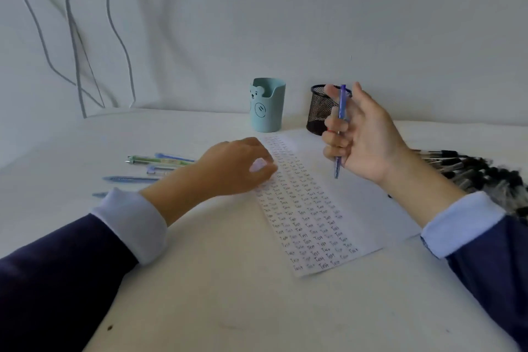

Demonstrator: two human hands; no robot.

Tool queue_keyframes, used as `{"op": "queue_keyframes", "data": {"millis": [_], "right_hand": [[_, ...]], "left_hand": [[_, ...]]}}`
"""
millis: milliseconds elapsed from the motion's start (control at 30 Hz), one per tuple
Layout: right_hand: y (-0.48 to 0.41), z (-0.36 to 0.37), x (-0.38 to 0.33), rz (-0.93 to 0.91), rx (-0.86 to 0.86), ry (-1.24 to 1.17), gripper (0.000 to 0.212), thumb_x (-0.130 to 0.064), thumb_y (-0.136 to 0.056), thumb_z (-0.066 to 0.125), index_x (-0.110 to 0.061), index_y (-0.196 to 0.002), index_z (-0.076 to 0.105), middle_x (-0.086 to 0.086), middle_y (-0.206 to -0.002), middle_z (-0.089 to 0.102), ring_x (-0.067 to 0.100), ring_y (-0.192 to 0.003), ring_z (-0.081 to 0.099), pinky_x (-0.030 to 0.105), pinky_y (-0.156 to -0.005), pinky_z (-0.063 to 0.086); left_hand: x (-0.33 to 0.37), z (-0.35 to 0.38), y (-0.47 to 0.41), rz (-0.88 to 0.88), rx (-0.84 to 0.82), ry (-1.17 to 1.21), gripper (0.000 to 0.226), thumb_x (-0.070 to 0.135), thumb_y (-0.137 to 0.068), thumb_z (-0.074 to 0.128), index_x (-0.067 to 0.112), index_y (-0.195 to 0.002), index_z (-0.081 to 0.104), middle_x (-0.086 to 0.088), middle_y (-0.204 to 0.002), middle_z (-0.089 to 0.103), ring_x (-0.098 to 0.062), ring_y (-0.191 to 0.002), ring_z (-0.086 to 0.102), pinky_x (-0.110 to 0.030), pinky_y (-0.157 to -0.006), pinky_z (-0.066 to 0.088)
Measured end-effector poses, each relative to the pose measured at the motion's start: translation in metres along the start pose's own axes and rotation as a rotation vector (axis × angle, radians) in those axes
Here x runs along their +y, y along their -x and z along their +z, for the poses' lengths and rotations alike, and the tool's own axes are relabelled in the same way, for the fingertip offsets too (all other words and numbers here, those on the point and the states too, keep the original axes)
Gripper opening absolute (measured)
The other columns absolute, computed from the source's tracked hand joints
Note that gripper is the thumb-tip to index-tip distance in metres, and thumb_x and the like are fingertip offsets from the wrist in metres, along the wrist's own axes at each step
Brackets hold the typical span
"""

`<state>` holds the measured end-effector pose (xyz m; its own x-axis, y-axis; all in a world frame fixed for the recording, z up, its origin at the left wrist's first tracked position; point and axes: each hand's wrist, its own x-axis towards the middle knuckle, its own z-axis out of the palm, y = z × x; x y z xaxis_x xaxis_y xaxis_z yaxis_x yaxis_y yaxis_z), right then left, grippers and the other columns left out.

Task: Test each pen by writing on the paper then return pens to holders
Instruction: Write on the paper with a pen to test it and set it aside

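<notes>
Your right hand [363,137] is raised over the paper [368,208] at about two o'clock from its middle, palm turned towards you. Its fingers are curled round a blue pen [340,123], with the thumb standing free behind. The pen stands nearly upright, its top at twelve o'clock and its tip at six, pointing down at the blank right half of the sheet. Whether the tip touches the sheet cannot be told. Your left hand [237,166] lies knuckles up on the paper's left edge, at about ten o'clock from the sheet's middle. Its fingers are bent and the tips press on the written columns; they are blurred, and nothing shows in their grip. The paper lies flat on the counter [228,308], its left half filled with rows of the word "Test". At twelve o'clock from the paper stands a teal bear holder [267,106], and at one o'clock, just beside it, a black mesh holder [318,114]. Loose coloured pens [160,163] lie at nine o'clock from your left hand. A heap of black pens [471,168] lies at three o'clock from the paper.
</notes>
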<state>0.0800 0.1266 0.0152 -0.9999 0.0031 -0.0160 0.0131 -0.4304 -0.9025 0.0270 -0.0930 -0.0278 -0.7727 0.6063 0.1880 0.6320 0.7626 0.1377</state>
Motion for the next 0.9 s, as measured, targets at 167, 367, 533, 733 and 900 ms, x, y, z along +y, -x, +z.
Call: {"op": "queue_keyframes", "data": {"millis": [167,367,533,733,900], "right_hand": [[-0.002,0.001,0.003,0.081,0.069,-0.051,0.048,-0.059,-0.084,0.038,-0.018,-0.073,0.061,-0.008,-0.042,0.015,0.011,-0.037,0.010,0.021,-0.043,0.008],[-0.004,0.002,0.001,0.034,0.050,-0.002,0.057,-0.072,-0.084,0.044,-0.020,-0.091,0.066,-0.007,-0.048,0.027,0.006,-0.034,0.016,0.019,-0.032,0.014],[-0.002,-0.004,0.002,0.082,-0.160,0.206,0.078,-0.065,-0.097,0.011,-0.017,-0.110,0.071,0.006,-0.054,0.057,0.015,-0.042,0.052,0.022,-0.043,0.043],[0.020,-0.020,0.018,0.103,-0.257,0.486,0.051,-0.043,-0.105,0.030,-0.009,-0.129,0.059,0.016,-0.100,0.073,0.021,-0.082,0.068,0.026,-0.067,0.057],[0.045,-0.043,0.030,-0.084,-0.089,0.717,0.017,-0.023,-0.087,0.071,-0.014,-0.075,0.061,0.008,-0.073,0.068,0.013,-0.060,0.056,0.021,-0.054,0.045]], "left_hand": [[0.002,0.010,0.000,0.033,-0.038,-0.075,0.062,0.074,-0.088,0.029,0.038,-0.134,0.050,0.017,-0.146,0.044,-0.010,-0.127,0.048,-0.031,-0.108,0.030],[0.012,0.018,0.002,0.094,-0.066,0.033,0.063,0.072,-0.090,0.034,0.039,-0.142,0.043,0.020,-0.153,0.032,-0.008,-0.137,0.039,-0.030,-0.113,0.028],[0.015,0.020,0.006,0.177,-0.080,0.087,0.064,0.070,-0.091,0.031,0.037,-0.144,0.041,0.021,-0.152,0.034,-0.003,-0.137,0.036,-0.021,-0.112,0.023],[0.017,0.021,0.005,0.150,-0.076,0.064,0.073,0.075,-0.082,0.020,0.037,-0.141,0.043,0.014,-0.141,0.048,-0.011,-0.123,0.050,-0.031,-0.105,0.040],[0.015,0.024,0.006,0.167,-0.076,0.117,0.070,0.073,-0.082,0.021,0.040,-0.140,0.044,0.018,-0.147,0.041,-0.006,-0.133,0.042,-0.036,-0.114,0.033]]}}
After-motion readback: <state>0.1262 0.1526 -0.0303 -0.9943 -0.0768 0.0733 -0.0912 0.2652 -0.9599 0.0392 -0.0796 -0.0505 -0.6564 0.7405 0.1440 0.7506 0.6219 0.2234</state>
